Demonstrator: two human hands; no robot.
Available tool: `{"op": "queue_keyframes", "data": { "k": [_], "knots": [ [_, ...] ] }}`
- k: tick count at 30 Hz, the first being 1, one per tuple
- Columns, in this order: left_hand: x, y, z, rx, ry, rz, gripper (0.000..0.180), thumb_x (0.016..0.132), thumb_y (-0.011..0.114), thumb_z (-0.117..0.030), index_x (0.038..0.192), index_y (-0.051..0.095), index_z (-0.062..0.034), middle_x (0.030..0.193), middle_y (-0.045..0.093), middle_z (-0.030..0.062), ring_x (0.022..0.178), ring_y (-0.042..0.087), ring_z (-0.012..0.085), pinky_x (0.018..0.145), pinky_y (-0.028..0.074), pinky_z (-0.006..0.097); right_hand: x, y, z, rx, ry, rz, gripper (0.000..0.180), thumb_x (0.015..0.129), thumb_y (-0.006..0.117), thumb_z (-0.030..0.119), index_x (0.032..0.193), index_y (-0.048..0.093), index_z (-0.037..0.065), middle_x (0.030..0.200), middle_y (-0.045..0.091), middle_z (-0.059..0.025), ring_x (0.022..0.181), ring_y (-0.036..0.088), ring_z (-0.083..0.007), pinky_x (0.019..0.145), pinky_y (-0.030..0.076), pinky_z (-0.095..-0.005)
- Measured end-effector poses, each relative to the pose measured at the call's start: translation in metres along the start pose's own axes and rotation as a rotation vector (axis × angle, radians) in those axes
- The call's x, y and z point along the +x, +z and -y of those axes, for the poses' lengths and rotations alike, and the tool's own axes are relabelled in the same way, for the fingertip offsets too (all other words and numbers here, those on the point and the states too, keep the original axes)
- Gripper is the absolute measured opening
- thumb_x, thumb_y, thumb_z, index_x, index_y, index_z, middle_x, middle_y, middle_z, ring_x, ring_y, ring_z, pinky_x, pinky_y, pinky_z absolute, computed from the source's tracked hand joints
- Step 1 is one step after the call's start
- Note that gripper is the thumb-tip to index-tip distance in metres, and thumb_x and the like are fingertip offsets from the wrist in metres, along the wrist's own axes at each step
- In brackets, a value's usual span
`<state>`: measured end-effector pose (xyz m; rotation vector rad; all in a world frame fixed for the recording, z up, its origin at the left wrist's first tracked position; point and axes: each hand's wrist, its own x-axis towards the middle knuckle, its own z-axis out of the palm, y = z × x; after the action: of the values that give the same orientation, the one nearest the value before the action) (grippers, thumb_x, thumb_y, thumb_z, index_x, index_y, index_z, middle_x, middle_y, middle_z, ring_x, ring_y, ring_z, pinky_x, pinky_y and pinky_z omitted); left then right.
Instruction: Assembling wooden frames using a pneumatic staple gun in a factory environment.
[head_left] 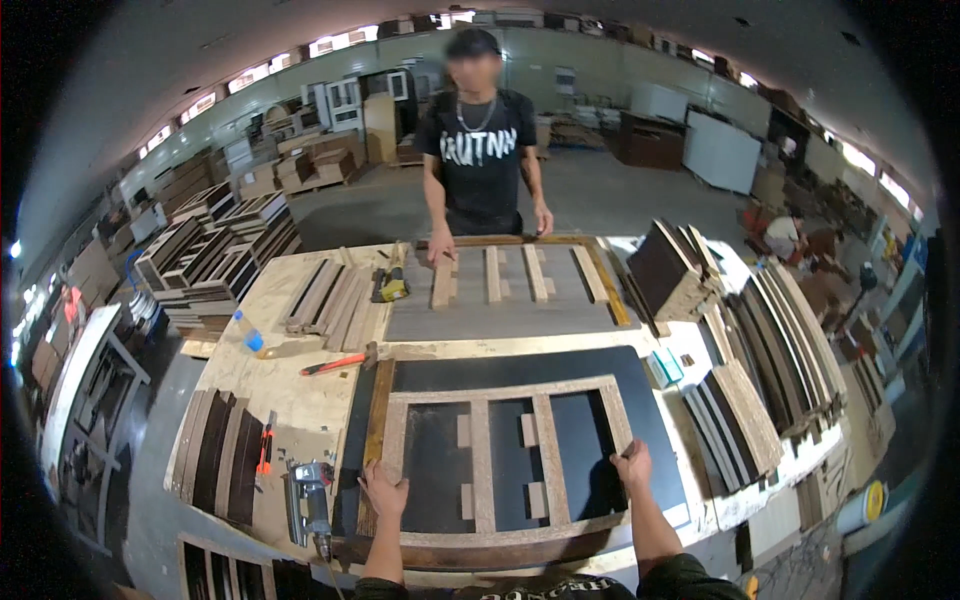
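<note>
A rectangular wooden frame (480, 465) with inner slats and small blocks fixed along them lies over a dark panel (500, 370) in front of me. My left hand (383, 490) is closed on the lower part of its left rail. On the opposite side, my right hand (632, 467) grips the right rail, with the fingers partly hidden. A dark shadow falls beside the right rail. Brown wooden guide strips (380, 405) border the panel at the left and near sides. Just left of my left hand lies a nail gun (310, 503).
A hammer (340, 364), orange-handled pliers (266, 447) and a bottle (248, 330) lie at left. Wood strips stack at left (215, 455) and right (735, 425). Across the table a co-worker (480, 140) touches a slat on another panel (460, 315), near a yellow-black tool (391, 286).
</note>
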<state>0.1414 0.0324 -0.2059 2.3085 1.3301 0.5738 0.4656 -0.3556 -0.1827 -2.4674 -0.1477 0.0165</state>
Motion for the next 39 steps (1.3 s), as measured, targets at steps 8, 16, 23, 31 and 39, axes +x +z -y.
{"op": "queue_keyframes", "data": {
  "k": [8, 16, 23, 31, 39],
  "knots": [
    [0.013, -0.005, -0.009, -0.327, 0.091, -0.354, 0.066, 0.06, 0.074, 0.006, 0.119, 0.045, 0.0017, 0.117, 0.047, 0.0151, 0.112, 0.046, 0.0293, 0.1, 0.034, 0.036, 0.007, -0.043, 0.041, 0.311, -0.037, -0.193, 0.057, 0.062, 0.073, 0.02, 0.114, 0.053, 0.007, 0.093, 0.064, -0.0159, 0.082, 0.062, -0.0286, 0.077, 0.049, -0.0371],
    [0.011, -0.088, -0.08, -0.55, 0.091, -0.416, 0.054, 0.076, 0.066, 0.007, 0.12, 0.037, 0.0006, 0.116, 0.045, 0.0142, 0.106, 0.049, 0.0238, 0.092, 0.041, 0.033, 0.017, -0.08, 0.047, 0.744, -0.111, -0.238, 0.065, 0.063, 0.07, 0.005, 0.121, 0.042, -0.001, 0.114, 0.052, -0.0139, 0.105, 0.052, -0.021, 0.092, 0.041, -0.0312],
    [0.001, -0.092, -0.075, -0.686, 0.02, -0.291, 0.062, 0.08, 0.063, 0.002, 0.131, 0.029, -0.0053, 0.123, 0.044, 0.0149, 0.102, 0.053, 0.0254, 0.085, 0.049, 0.034, 0.011, -0.087, 0.033, 1.077, -0.079, -0.026, 0.055, 0.064, 0.069, 0.0, 0.115, 0.048, 0.0, 0.096, 0.059, -0.0064, 0.086, 0.058, -0.0153, 0.077, 0.048, -0.0284],
    [-0.039, -0.111, -0.062, -0.446, 0.024, -0.37, 0.038, 0.08, 0.067, -0.009, 0.11, 0.044, -0.0057, 0.088, 0.047, 0.0026, 0.079, 0.046, 0.0141, 0.073, 0.044, 0.029, 0.006, -0.088, -0.058, 0.953, -0.098, -0.082, 0.048, 0.075, 0.052, 0.012, 0.12, 0.049, -0.003, 0.109, 0.055, -0.0102, 0.101, 0.051, -0.0214, 0.092, 0.039, -0.0328],
    [-0.036, -0.177, -0.049, -0.527, 0.205, -0.203, 0.073, 0.069, 0.08, -0.031, 0.123, 0.043, 0.0017, 0.111, 0.058, 0.0185, 0.104, 0.057, 0.0291, 0.091, 0.044, 0.036, 0.024, -0.056, -0.062, 1.24, -0.017, -0.129, 0.06, 0.085, 0.054, 0.051, 0.12, 0.045, 0.003, 0.105, 0.05, -0.0098, 0.096, 0.05, -0.0233, 0.086, 0.042, -0.039]
  ]
}}
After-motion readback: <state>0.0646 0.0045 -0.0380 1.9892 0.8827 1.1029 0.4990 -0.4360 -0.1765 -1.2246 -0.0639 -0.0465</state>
